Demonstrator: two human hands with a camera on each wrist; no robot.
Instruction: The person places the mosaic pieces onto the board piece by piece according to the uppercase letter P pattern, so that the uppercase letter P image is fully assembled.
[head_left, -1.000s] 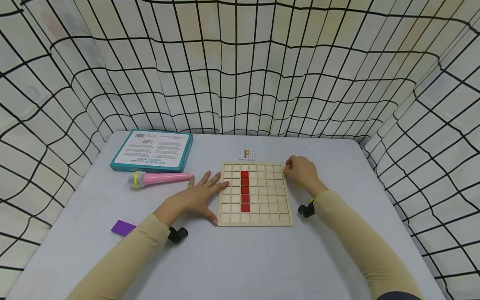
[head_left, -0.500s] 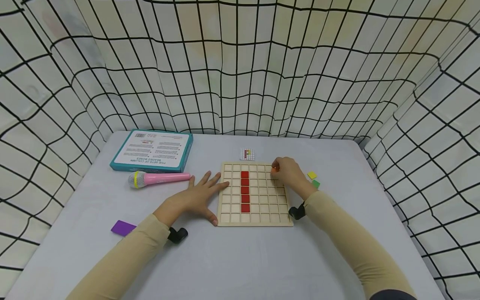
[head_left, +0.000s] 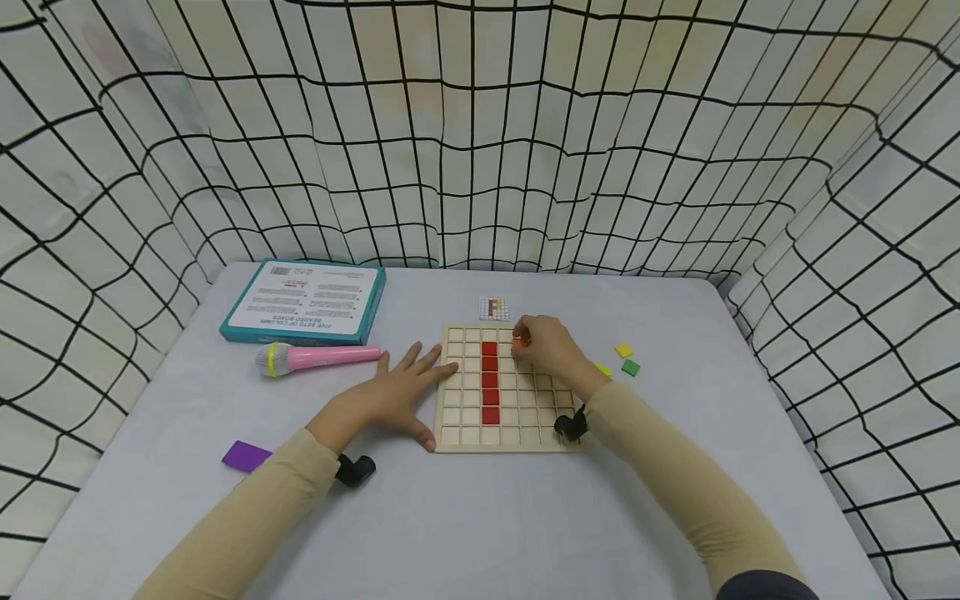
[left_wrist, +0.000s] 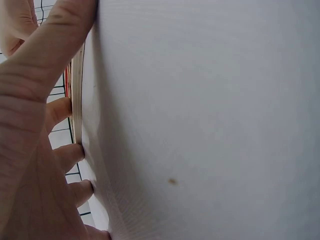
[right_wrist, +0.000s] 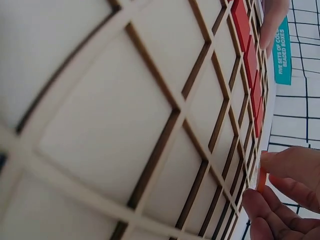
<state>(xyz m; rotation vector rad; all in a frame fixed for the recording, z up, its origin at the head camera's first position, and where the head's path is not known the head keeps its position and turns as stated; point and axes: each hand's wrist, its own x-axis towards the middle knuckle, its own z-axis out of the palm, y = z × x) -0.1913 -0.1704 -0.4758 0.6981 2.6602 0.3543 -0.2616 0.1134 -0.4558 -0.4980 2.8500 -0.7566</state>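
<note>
A wooden grid board (head_left: 468,435) lies mid-table with a column of several red square tiles (head_left: 490,380) in its cells. My left hand (head_left: 393,392) is spread flat at the board's left side, its thumb and index fingertip on the edge. In the left wrist view the fingers (left_wrist: 68,156) line up along the board's side. Over the upper part of the board, my right hand (head_left: 553,348) pinches an orange square tile (right_wrist: 262,172) between thumb and fingers, just right of the topmost red tile. A small pattern card (head_left: 494,308) lies just beyond the board.
Yellow (head_left: 624,350) and green tiles (head_left: 631,367) lie right of the board, with another yellow tile (head_left: 603,369) partly behind the right wrist. At left are a teal box (head_left: 303,302), a pink toy microphone (head_left: 322,357) and a purple card (head_left: 246,456). Black netting (head_left: 472,150) surrounds the table.
My right hand has carried the orange tile leftward from the board's right edge to beside the red column, uncovering yellow and green tiles. The left hand has stayed in place.
</note>
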